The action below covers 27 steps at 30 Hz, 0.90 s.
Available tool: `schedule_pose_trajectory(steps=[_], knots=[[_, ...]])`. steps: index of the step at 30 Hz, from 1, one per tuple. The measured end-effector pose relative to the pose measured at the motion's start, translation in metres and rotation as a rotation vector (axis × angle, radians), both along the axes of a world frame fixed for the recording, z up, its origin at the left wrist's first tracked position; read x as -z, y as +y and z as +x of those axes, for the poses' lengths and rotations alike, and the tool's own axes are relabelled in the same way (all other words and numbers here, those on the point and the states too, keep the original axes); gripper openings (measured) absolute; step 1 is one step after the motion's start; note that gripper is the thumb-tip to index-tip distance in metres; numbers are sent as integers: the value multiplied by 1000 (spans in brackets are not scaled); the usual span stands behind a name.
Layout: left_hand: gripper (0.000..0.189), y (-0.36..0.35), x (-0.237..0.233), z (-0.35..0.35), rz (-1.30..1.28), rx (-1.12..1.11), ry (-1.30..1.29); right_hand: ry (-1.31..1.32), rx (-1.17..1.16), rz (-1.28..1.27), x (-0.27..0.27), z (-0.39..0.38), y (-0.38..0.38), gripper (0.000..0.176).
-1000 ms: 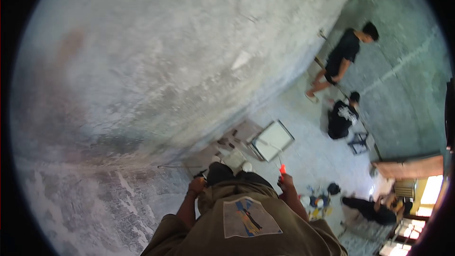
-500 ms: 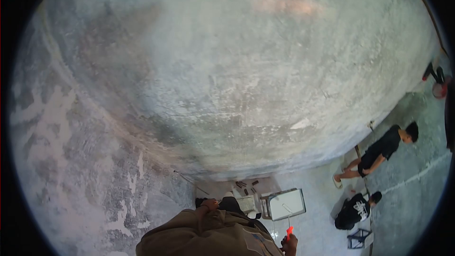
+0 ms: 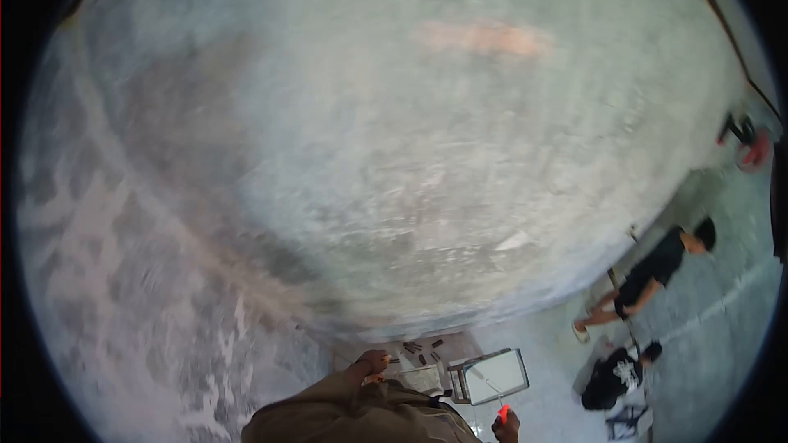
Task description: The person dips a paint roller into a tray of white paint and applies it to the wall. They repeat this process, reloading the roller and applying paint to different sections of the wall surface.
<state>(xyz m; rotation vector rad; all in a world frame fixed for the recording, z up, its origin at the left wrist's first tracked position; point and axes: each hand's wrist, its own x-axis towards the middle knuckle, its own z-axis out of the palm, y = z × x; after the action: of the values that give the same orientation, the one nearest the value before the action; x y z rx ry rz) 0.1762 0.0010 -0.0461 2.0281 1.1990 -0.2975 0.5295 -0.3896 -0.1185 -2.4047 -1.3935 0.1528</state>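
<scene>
My right hand (image 3: pixel 506 427), low in view, is closed around the orange handle of a paint roller (image 3: pixel 503 413). Its thin metal frame reaches up over a white, dark-rimmed tray (image 3: pixel 510 365), overlapping it in this view. Further left, my left hand (image 3: pixel 376 359) is held out in front of my body, near a pale flat surface (image 3: pixel 423 377). Its fingers are small and blurred, and I cannot tell whether they hold anything. My brown top covers the bottom of the view.
A large patchy grey wall (image 3: pixel 460 156) fills most of the view, meeting a side wall (image 3: pixel 139 279) at left. Several small dark pieces (image 3: pixel 423 353) lie on the floor by its base. At right, one person (image 3: pixel 652 267) stands and another (image 3: pixel 614 379) is low down beside a small stool (image 3: pixel 628 422).
My left hand has reached forward from my body. My right hand still grips the paint roller, slightly lower in view. The view has tilted upward a little.
</scene>
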Motion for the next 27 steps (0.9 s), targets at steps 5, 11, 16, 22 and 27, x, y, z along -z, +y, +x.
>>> schedule_pose_trajectory(steps=[5, 11, 16, 22, 27], knots=[[51, 6, 4, -40, 33, -118, -35, 1580, 1177, 223, -30, -20, 37, 12], [52, -6, 10, -118, 24, -109, 167, 1030, 662, 553, -14, -20, 42, 11], [45, 12, 14, -151, -164, 6, 452, 1210, 942, 246, 17, -6, 4, 14], [44, 64, 66, -151, 233, 76, 159, 1352, 1142, 393, -113, -29, 27, 19], [41, 104, 22, -87, -48, -159, -50, 1158, 1062, 313, -187, -31, 42, 31]])
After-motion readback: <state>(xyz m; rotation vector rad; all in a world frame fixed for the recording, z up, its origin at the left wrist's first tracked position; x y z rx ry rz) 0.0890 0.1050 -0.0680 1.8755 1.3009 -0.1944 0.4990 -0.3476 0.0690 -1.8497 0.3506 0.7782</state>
